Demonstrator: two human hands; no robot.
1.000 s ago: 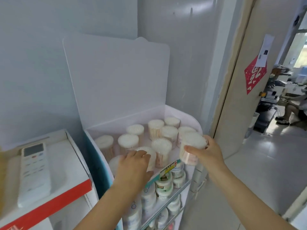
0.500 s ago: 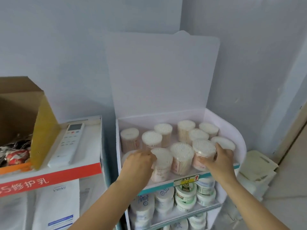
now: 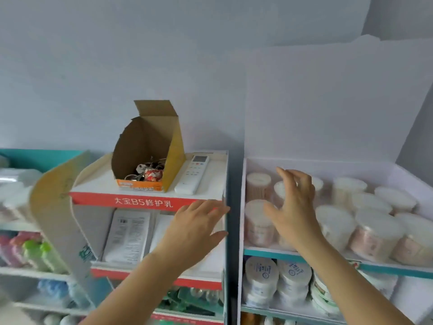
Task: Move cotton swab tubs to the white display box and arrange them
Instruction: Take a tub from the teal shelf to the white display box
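Far left shelves: blurred bottles (image 3: 35, 254), pink and green, lower left of frame.
Red-edged stand (image 3: 145, 202): left of centre; on its top a torn brown carton (image 3: 150, 146) with small items inside, white remote (image 3: 192, 174) just right of the carton.
Left hand (image 3: 194, 228): centre of frame, in front of the stand's red strip, fingers spread apart, empty, touching no tub.
Right hand (image 3: 293, 207): just right of centre, over the left end of the white display box (image 3: 328, 102), fingers open and curled, clamped on nothing.
Cotton swab tubs (image 3: 375, 231): upright in rows on the box's top tier, right half of frame; nearest tubs partly hidden by the right hand.
Lower tier: round white jars (image 3: 276, 277) under the teal edge, lower right.
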